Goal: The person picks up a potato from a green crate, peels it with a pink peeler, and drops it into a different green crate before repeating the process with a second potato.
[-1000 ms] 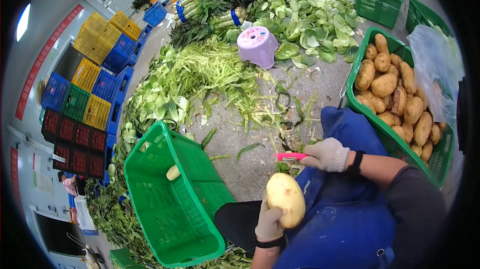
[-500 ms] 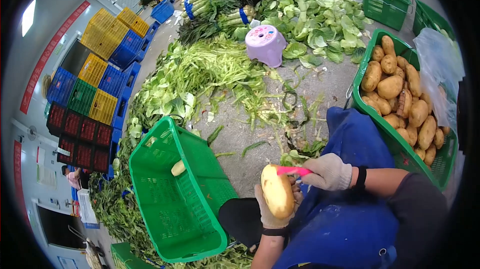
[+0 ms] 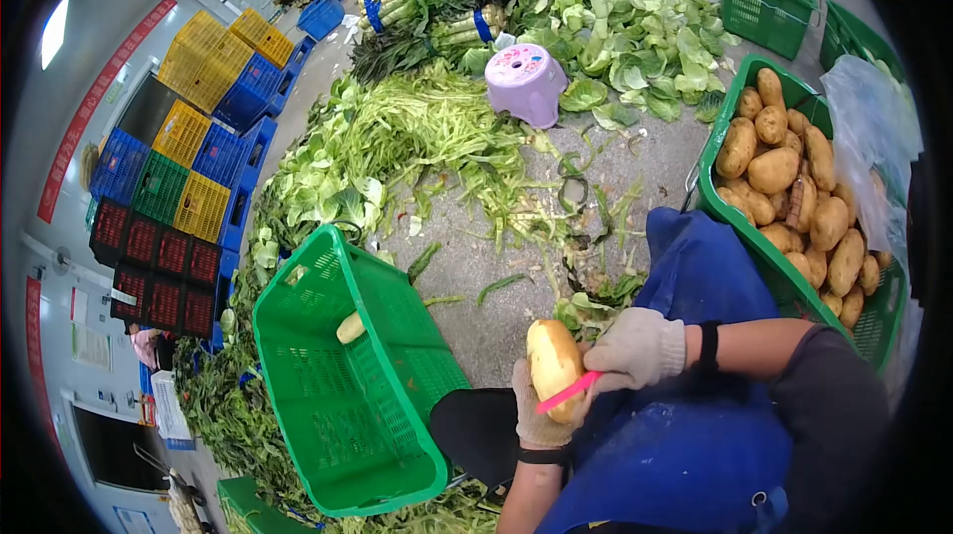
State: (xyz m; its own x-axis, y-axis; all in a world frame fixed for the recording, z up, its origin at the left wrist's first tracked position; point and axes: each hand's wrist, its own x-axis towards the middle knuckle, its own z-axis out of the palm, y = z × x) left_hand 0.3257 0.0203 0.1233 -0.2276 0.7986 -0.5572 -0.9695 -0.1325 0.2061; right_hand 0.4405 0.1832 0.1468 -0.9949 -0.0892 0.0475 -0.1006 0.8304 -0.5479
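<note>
My left hand (image 3: 534,423), in a pale knit glove, is closed around a large potato (image 3: 554,357) held upright above my lap. Most of the potato's visible side is peeled to pale yellow. In my gloved right hand (image 3: 643,347) is a pink peeler (image 3: 569,392), its head lying across the potato's lower part. To the left, a tilted green crate (image 3: 407,375) holds one peeled piece (image 3: 350,328). Unpeeled potatoes (image 3: 774,171) fill another green crate (image 3: 707,172) on my right, with a clear plastic bag (image 3: 874,137) over its far side.
A purple stool (image 3: 526,85) stands among leaf trimmings (image 3: 397,137) on the floor. Beyond it lie cabbage leaves (image 3: 625,18) and banded green stalks (image 3: 392,6). Stacked plastic crates (image 3: 159,187) line the left wall. A blue apron (image 3: 685,455) covers my lap.
The peeler has moved from the potato's upper end down to its lower part, my right hand lowering slightly. The potato is a little higher and more upright.
</note>
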